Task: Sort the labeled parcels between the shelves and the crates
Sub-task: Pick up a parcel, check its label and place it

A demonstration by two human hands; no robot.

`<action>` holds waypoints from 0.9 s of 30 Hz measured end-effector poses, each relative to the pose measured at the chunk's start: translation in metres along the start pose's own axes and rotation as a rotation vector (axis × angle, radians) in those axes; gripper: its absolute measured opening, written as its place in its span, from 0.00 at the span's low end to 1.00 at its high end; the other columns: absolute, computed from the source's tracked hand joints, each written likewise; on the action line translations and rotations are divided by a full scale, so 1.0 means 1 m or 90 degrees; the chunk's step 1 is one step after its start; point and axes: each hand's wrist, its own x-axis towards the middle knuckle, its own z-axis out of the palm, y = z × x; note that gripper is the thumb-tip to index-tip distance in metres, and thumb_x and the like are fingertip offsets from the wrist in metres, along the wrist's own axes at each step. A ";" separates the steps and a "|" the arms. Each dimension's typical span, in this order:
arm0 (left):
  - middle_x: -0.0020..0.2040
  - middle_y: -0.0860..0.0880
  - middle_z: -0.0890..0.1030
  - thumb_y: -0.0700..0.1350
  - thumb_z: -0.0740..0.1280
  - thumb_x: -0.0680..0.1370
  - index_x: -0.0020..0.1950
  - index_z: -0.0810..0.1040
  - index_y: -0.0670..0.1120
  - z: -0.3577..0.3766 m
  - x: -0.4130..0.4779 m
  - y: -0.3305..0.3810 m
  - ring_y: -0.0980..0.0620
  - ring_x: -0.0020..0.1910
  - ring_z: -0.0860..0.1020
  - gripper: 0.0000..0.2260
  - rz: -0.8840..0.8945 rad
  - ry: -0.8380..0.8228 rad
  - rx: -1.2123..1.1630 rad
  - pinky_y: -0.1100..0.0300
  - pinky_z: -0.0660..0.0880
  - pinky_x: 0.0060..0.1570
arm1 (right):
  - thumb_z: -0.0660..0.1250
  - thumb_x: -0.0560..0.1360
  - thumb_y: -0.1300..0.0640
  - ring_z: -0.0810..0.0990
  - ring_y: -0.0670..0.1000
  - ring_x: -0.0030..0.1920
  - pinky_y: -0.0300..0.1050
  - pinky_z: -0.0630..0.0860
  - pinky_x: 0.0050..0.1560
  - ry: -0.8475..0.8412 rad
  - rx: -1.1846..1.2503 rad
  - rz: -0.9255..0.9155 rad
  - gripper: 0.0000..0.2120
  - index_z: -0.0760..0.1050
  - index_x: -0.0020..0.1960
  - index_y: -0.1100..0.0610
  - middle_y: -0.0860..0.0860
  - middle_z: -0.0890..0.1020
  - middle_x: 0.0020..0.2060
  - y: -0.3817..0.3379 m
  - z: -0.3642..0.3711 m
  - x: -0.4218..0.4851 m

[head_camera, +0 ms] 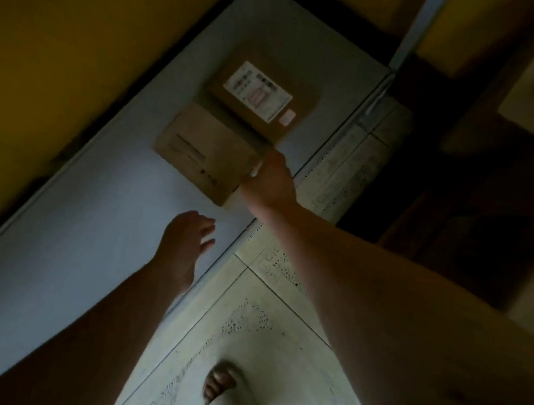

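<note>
The right forearm (384, 289) fills the near corner of the view, running up and left toward the shelf (86, 244), a broad grey board that slants across the picture below a yellow wall (59, 32). Pale tiled floor (272, 342) lies beside the shelf edge, with a foot (219, 382) in a sandal on it.

Two boxes sit on the shelf, touching. The far box (264, 98) carries a white label (258, 91) on top. The near box (203, 154) is lighter cardboard with faint print; its long axis looks to run roughly along the shelf, though the dim light makes that uncertain.

The right hand (272, 182) is at the near box's right corner, by the shelf edge. It is seen from the back and its fingers are hidden against the cardboard, so I cannot tell whether it grips or only rests there. The left hand (183, 242) hovers over bare shelf, fingers loosely spread, holding nothing, a little short of the box.

The near box lies up and slightly left of both hands. The right hand is clearly the nearer, already in contact; the left would have to go forward to the box's opposite end to make a two-handed lift. Probably the near box is the parcel in hand.
</note>
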 end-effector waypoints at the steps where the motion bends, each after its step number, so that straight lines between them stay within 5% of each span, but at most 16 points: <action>1: 0.67 0.41 0.75 0.36 0.62 0.82 0.76 0.66 0.39 0.003 0.011 0.002 0.45 0.65 0.75 0.22 -0.009 -0.005 -0.012 0.50 0.72 0.67 | 0.68 0.76 0.54 0.72 0.57 0.67 0.54 0.75 0.65 -0.010 -0.009 -0.024 0.35 0.55 0.78 0.56 0.56 0.66 0.72 0.000 0.008 0.010; 5: 0.59 0.47 0.79 0.39 0.63 0.83 0.59 0.77 0.46 0.015 0.032 0.004 0.46 0.65 0.74 0.07 -0.035 -0.047 -0.041 0.49 0.69 0.70 | 0.66 0.75 0.58 0.73 0.60 0.65 0.55 0.75 0.64 -0.050 -0.042 -0.036 0.36 0.52 0.79 0.57 0.58 0.62 0.74 0.005 0.025 0.029; 9: 0.65 0.46 0.77 0.44 0.64 0.83 0.70 0.74 0.47 0.015 0.021 -0.003 0.47 0.67 0.74 0.15 -0.027 -0.031 -0.067 0.48 0.70 0.69 | 0.65 0.78 0.62 0.75 0.60 0.61 0.50 0.75 0.62 -0.074 -0.112 -0.023 0.21 0.66 0.68 0.64 0.60 0.68 0.67 0.006 0.017 0.005; 17: 0.60 0.41 0.80 0.45 0.66 0.82 0.56 0.77 0.45 -0.008 -0.093 -0.016 0.41 0.59 0.79 0.05 -0.094 0.047 -0.181 0.46 0.74 0.64 | 0.64 0.81 0.50 0.79 0.58 0.58 0.52 0.77 0.60 -0.051 0.067 0.066 0.25 0.63 0.75 0.54 0.57 0.73 0.62 -0.009 -0.022 -0.133; 23: 0.57 0.42 0.84 0.42 0.68 0.80 0.59 0.82 0.44 -0.022 -0.221 -0.003 0.42 0.59 0.82 0.09 -0.085 0.027 -0.195 0.46 0.77 0.62 | 0.62 0.81 0.53 0.73 0.49 0.50 0.42 0.70 0.52 -0.075 0.156 0.108 0.21 0.67 0.73 0.50 0.54 0.74 0.60 -0.034 -0.103 -0.228; 27: 0.58 0.44 0.85 0.44 0.68 0.80 0.63 0.81 0.44 -0.022 -0.306 0.013 0.43 0.59 0.82 0.12 -0.071 0.004 -0.182 0.48 0.78 0.59 | 0.62 0.81 0.51 0.80 0.46 0.52 0.40 0.75 0.49 -0.080 0.214 0.138 0.15 0.71 0.67 0.48 0.48 0.79 0.53 -0.061 -0.168 -0.289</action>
